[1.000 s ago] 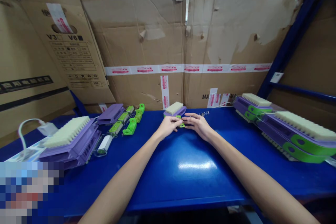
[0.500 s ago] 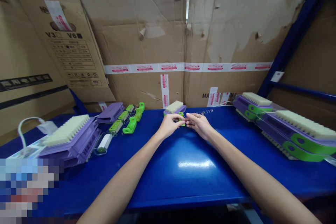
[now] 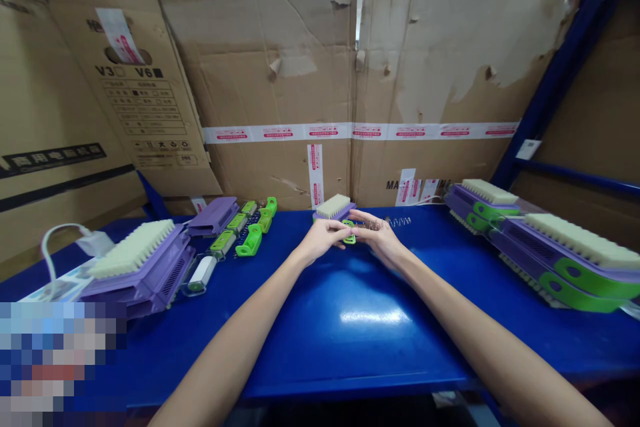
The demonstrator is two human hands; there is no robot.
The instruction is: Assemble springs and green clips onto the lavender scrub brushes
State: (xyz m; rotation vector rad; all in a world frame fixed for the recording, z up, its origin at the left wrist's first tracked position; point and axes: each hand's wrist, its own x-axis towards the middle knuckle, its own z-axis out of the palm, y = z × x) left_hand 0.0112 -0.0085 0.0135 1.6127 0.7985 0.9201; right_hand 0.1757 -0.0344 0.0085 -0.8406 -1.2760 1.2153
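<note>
My left hand (image 3: 323,240) grips a small green plastic piece (image 3: 350,233) between thumb and fingers, over the middle of the blue table. Close on its right, my right hand (image 3: 383,240) is closed with its fingertips at the green piece. A thin metal coil spring (image 3: 400,221) shows behind the right hand and seems to run between its fingers; the fingers partly hide it. Just behind my left hand lies a purple brush (image 3: 333,205) with cream bristles facing up, its front partly covered by the hand.
Left on the blue table (image 3: 370,353) are a stack of purple housings with a brush (image 3: 135,250), a white-topped piece (image 3: 201,273), green end pieces (image 3: 250,240) and another purple housing (image 3: 214,217). Stacked purple-green brushes (image 3: 575,260) lie right. Cardboard (image 3: 260,80) walls the back.
My right hand has closed in on the green piece, its fingertips now at it. The coil spring behind that hand shows more clearly. The view has shifted slightly.
</note>
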